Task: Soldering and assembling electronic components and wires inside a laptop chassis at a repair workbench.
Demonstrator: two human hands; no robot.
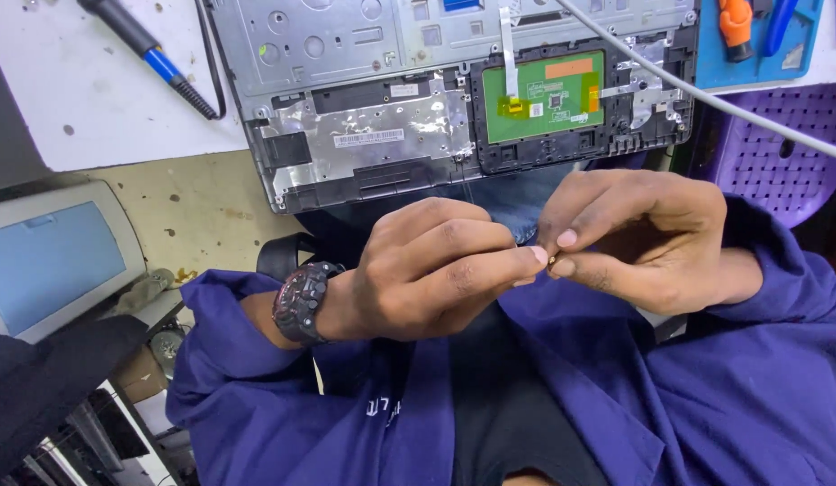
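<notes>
**Two hands pinch a tiny part above an opened laptop shell**

Seen from above, looking down at a person's lap. Both hands meet at the centre of the view, fingertips together. The left hand [427, 274] is curled, its thumb and forefinger pressed to a point. The right hand [647, 238] is curled the same way, thumb and forefinger closed on a tiny brownish part [552, 261] (too small to say what it is). The left fingertips touch that same spot, so the part sits between the two hands, held in the air over the lap and just in front of the near edge of the laptop shell.

A dark wristwatch [301, 303] with red accents sits on the left wrist. Both arms wear dark blue sleeves [760, 378].

Beyond the hands lies an opened laptop shell [364, 99], silver-grey with its inner side up, resting on a white work surface [85, 99]. In it sits a green circuit board [544, 94] in a black frame, with a white ribbon cable [508, 40] running up from it. A grey cable [706, 94] crosses the upper right corner. At upper left a soldering iron [152, 54] with a blue and black handle lies on the work surface. At far left is a pale grey device with a blue screen [49, 261]. A purple perforated stool [778, 153] stands at right.
</notes>
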